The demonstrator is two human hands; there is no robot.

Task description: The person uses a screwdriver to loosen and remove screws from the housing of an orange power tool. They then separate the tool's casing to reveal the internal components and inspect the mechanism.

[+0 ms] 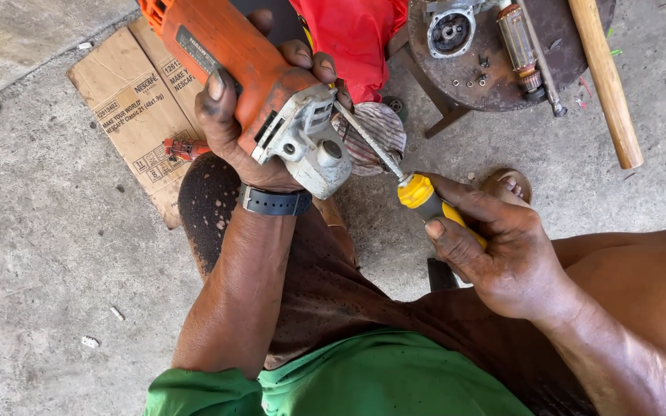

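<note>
My left hand (252, 142) grips an orange angle grinder (229, 54) by its body, with the grey metal gear head (314, 146) pointing down and to the right. My right hand (502, 246) holds a screwdriver with a yellow and black handle (425, 199). Its metal shaft (368, 140) runs up and to the left, and its tip meets the side of the gear head. A worn round disc (383, 131) shows just behind the shaft. A dark watch band (275, 202) sits on my left wrist.
A flattened cardboard box (129, 104) lies on the concrete floor at left with a small red tool (183, 148) on it. A round metal stool top (495, 69) at upper right carries a motor armature (519, 42), a housing part and loose screws. A wooden handle (607, 81) leans beside it.
</note>
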